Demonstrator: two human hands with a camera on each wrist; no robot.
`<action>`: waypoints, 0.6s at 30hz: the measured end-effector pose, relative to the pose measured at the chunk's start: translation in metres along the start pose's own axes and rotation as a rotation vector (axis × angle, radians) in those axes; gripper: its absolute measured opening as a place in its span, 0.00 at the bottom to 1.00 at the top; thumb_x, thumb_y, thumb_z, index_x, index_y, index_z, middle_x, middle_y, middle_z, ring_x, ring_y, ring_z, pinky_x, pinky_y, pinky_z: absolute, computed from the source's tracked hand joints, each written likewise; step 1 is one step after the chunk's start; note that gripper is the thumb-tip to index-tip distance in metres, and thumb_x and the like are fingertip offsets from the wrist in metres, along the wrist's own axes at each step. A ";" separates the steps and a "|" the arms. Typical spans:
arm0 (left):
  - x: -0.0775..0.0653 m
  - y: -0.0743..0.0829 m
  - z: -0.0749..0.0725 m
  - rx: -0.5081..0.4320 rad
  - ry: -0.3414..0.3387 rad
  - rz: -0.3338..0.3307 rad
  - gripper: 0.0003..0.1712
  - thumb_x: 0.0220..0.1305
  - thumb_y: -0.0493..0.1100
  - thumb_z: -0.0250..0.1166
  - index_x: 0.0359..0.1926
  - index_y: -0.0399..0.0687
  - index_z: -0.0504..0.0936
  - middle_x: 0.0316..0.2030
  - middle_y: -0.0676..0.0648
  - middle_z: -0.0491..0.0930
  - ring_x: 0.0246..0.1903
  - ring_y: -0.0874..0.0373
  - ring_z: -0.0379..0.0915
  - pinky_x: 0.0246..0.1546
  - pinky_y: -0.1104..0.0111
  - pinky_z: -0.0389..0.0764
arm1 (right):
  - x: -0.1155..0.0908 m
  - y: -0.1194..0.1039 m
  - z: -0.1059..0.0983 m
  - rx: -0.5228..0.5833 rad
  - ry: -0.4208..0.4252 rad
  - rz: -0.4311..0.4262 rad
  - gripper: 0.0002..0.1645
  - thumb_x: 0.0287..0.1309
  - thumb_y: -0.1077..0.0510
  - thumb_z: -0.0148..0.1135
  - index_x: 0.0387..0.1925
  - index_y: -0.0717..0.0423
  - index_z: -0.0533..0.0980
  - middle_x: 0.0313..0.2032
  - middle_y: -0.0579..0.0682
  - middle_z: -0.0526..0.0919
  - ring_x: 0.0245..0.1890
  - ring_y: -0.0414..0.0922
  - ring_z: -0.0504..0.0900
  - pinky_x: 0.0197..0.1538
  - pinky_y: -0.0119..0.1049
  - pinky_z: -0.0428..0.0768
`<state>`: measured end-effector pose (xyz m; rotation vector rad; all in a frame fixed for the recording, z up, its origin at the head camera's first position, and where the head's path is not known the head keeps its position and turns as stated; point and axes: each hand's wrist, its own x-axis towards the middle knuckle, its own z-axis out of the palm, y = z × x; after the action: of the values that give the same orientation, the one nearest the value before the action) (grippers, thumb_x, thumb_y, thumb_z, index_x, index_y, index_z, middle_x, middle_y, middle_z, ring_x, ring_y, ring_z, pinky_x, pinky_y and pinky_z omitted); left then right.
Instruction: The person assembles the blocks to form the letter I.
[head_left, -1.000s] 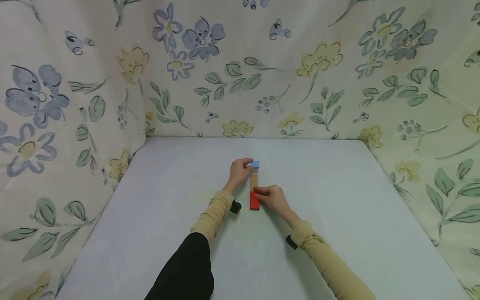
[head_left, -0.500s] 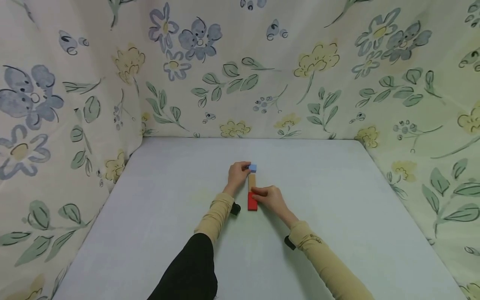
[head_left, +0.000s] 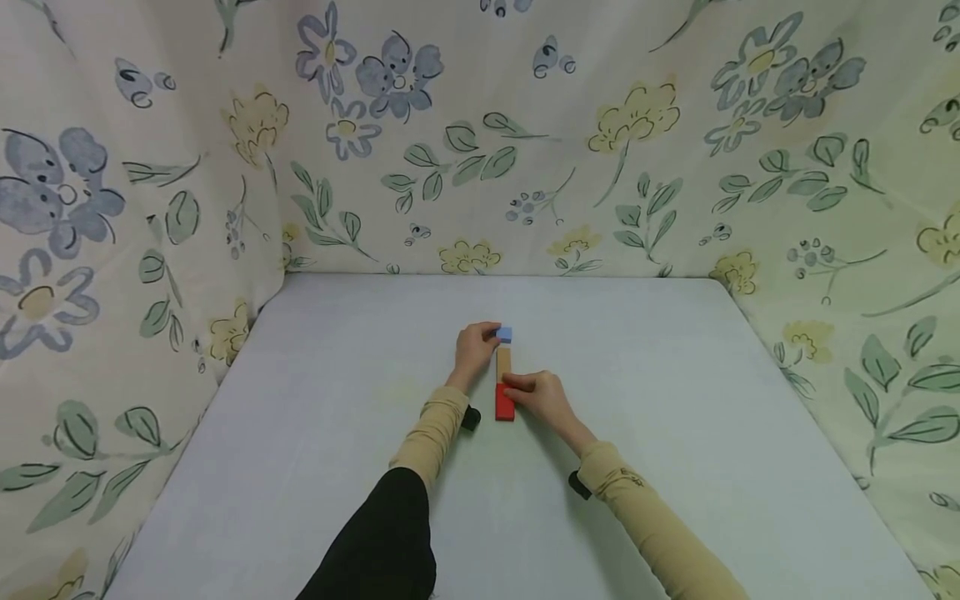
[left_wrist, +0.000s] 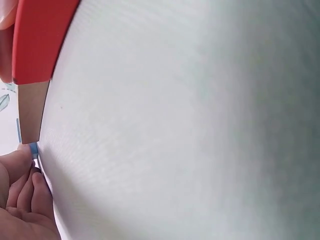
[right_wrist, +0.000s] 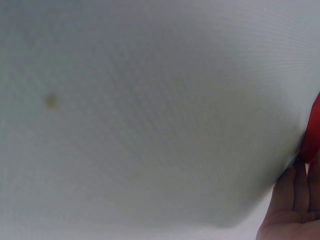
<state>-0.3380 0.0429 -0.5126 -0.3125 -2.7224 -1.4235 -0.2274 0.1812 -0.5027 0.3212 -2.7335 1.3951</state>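
Note:
Three blocks stand in a line running away from me on the white table. Nearest is a red block (head_left: 505,407), then a plain wooden block (head_left: 503,362) meeting its far end, then a small blue block (head_left: 505,335) with a narrow gap before it. My left hand (head_left: 472,352) pinches the blue block from the left; in the left wrist view the fingers partly cover the blue block (left_wrist: 34,150). From the right, my right hand (head_left: 546,394) grips the red block near where it joins the wooden one. The right wrist view catches only an edge of the red block (right_wrist: 312,132).
The white table (head_left: 637,350) extends widely around the blocks. A flowered curtain (head_left: 480,192) hangs along its back and both sides. Each wrist carries a small black camera, such as the left wrist camera (head_left: 470,418).
The head view has shifted slightly, so the blocks and hands appear a little further left. The left hand and blue block shift slightly relative to the wooden block; the right hand keeps its grip.

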 end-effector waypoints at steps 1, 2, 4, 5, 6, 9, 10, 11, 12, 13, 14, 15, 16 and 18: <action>0.000 0.001 0.000 -0.002 0.003 -0.003 0.17 0.60 0.34 0.64 0.51 0.42 0.82 0.51 0.44 0.82 0.53 0.51 0.77 0.56 0.60 0.76 | 0.000 -0.001 0.000 -0.001 0.001 0.002 0.18 0.53 0.61 0.68 0.47 0.61 0.81 0.45 0.56 0.85 0.49 0.51 0.83 0.52 0.44 0.80; -0.001 0.002 -0.001 -0.001 0.006 -0.004 0.17 0.60 0.34 0.64 0.51 0.42 0.82 0.51 0.43 0.82 0.53 0.51 0.77 0.56 0.60 0.76 | 0.000 -0.001 0.000 0.000 0.001 0.004 0.18 0.53 0.61 0.68 0.47 0.60 0.81 0.45 0.56 0.85 0.49 0.50 0.83 0.52 0.44 0.80; -0.002 0.003 -0.001 -0.001 0.015 -0.004 0.17 0.60 0.33 0.64 0.51 0.42 0.83 0.50 0.43 0.82 0.53 0.51 0.77 0.55 0.60 0.77 | 0.000 -0.001 -0.001 -0.001 0.001 0.007 0.18 0.53 0.61 0.68 0.47 0.60 0.82 0.45 0.56 0.85 0.49 0.50 0.83 0.52 0.44 0.80; -0.002 0.004 -0.001 -0.003 0.017 -0.005 0.17 0.60 0.33 0.64 0.51 0.42 0.83 0.50 0.43 0.82 0.53 0.50 0.77 0.55 0.60 0.77 | 0.000 -0.002 -0.001 0.000 0.001 0.009 0.18 0.53 0.61 0.68 0.47 0.60 0.82 0.45 0.56 0.85 0.49 0.50 0.83 0.52 0.44 0.80; -0.002 0.004 -0.001 -0.003 0.019 -0.008 0.17 0.60 0.33 0.64 0.51 0.42 0.82 0.50 0.43 0.82 0.52 0.50 0.77 0.55 0.60 0.77 | 0.000 -0.002 -0.001 0.001 0.000 0.014 0.18 0.53 0.61 0.68 0.47 0.60 0.82 0.45 0.56 0.85 0.49 0.50 0.83 0.53 0.44 0.80; -0.003 0.004 0.000 -0.001 0.023 -0.016 0.17 0.60 0.33 0.64 0.51 0.42 0.82 0.50 0.43 0.82 0.52 0.50 0.77 0.55 0.60 0.77 | 0.000 -0.002 -0.001 0.002 0.000 0.016 0.18 0.53 0.61 0.68 0.47 0.60 0.82 0.46 0.56 0.85 0.50 0.50 0.82 0.53 0.44 0.80; -0.003 0.004 0.001 0.000 0.023 -0.020 0.17 0.60 0.34 0.64 0.51 0.42 0.82 0.51 0.43 0.82 0.52 0.51 0.77 0.55 0.60 0.77 | 0.000 -0.002 -0.001 0.004 0.000 0.015 0.18 0.53 0.61 0.68 0.47 0.60 0.81 0.46 0.56 0.85 0.50 0.50 0.82 0.53 0.44 0.80; -0.003 0.004 0.001 0.000 0.025 -0.021 0.17 0.60 0.33 0.64 0.51 0.42 0.82 0.51 0.43 0.82 0.52 0.51 0.77 0.55 0.60 0.77 | 0.000 -0.002 -0.001 0.004 0.000 0.014 0.18 0.53 0.61 0.68 0.48 0.60 0.81 0.46 0.56 0.85 0.50 0.50 0.82 0.52 0.44 0.80; -0.003 0.004 0.001 0.002 0.027 -0.023 0.17 0.60 0.33 0.64 0.51 0.43 0.82 0.51 0.43 0.82 0.53 0.51 0.77 0.56 0.60 0.76 | 0.000 -0.002 0.000 0.005 0.001 0.012 0.18 0.53 0.61 0.68 0.47 0.60 0.81 0.46 0.56 0.85 0.49 0.50 0.83 0.52 0.44 0.80; -0.003 0.004 0.002 0.002 0.028 -0.025 0.17 0.60 0.33 0.64 0.51 0.43 0.83 0.51 0.43 0.82 0.53 0.51 0.77 0.56 0.60 0.76 | 0.000 -0.002 0.000 0.006 0.002 0.009 0.18 0.53 0.61 0.68 0.47 0.61 0.81 0.45 0.56 0.85 0.49 0.50 0.83 0.52 0.44 0.80; -0.003 0.003 0.002 0.004 0.028 -0.027 0.17 0.60 0.33 0.64 0.51 0.43 0.83 0.51 0.44 0.82 0.53 0.51 0.77 0.56 0.61 0.76 | 0.000 -0.002 0.000 0.005 0.003 0.009 0.18 0.53 0.61 0.68 0.47 0.61 0.81 0.45 0.56 0.85 0.49 0.50 0.83 0.52 0.44 0.80; -0.003 0.003 0.002 0.005 0.028 -0.029 0.17 0.60 0.33 0.64 0.51 0.43 0.83 0.51 0.44 0.82 0.53 0.51 0.77 0.56 0.60 0.76 | 0.000 -0.001 0.000 0.004 0.004 0.006 0.18 0.53 0.61 0.68 0.47 0.61 0.81 0.45 0.56 0.85 0.49 0.50 0.83 0.52 0.44 0.80; -0.002 0.003 0.002 0.003 0.027 -0.032 0.17 0.60 0.34 0.64 0.51 0.43 0.83 0.51 0.44 0.82 0.53 0.51 0.77 0.56 0.60 0.76 | 0.000 -0.001 0.000 0.002 0.006 0.002 0.18 0.53 0.61 0.68 0.47 0.61 0.81 0.45 0.56 0.85 0.49 0.50 0.83 0.52 0.44 0.80; -0.003 0.003 0.002 -0.002 0.025 -0.038 0.17 0.60 0.34 0.64 0.51 0.44 0.82 0.52 0.44 0.82 0.54 0.51 0.76 0.56 0.60 0.76 | 0.000 0.000 0.000 -0.002 0.009 -0.003 0.18 0.53 0.61 0.68 0.47 0.60 0.82 0.45 0.56 0.85 0.48 0.50 0.83 0.52 0.44 0.81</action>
<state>-0.3349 0.0455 -0.5117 -0.2428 -2.7221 -1.4291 -0.2269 0.1814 -0.5026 0.3182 -2.7259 1.3892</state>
